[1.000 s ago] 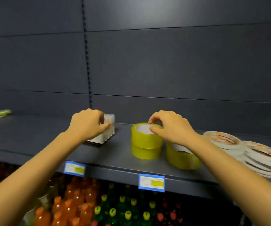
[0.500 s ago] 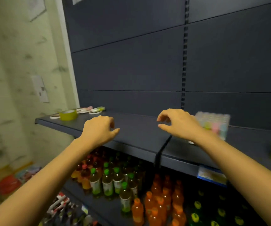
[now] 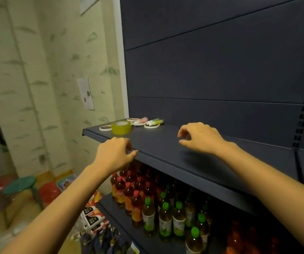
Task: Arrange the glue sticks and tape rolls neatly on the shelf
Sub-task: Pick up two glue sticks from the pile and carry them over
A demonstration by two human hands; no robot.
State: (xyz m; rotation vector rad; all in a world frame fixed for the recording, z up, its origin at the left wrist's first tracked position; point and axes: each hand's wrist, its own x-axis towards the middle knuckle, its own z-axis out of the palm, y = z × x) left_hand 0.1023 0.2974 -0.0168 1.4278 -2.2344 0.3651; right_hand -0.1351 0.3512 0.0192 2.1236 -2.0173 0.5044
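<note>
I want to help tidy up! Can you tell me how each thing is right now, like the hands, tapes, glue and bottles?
Left hand: loosely curled, holding nothing, at the front edge of the shelf.
Right hand: loosely curled, holding nothing, over the shelf.
Yellow tape roll: lying flat, untouched.
Thin white tape rolls: flat, scattered.
Glue sticks: lying on their sides.
Bottles: upright, capped, under the shelf.
</note>
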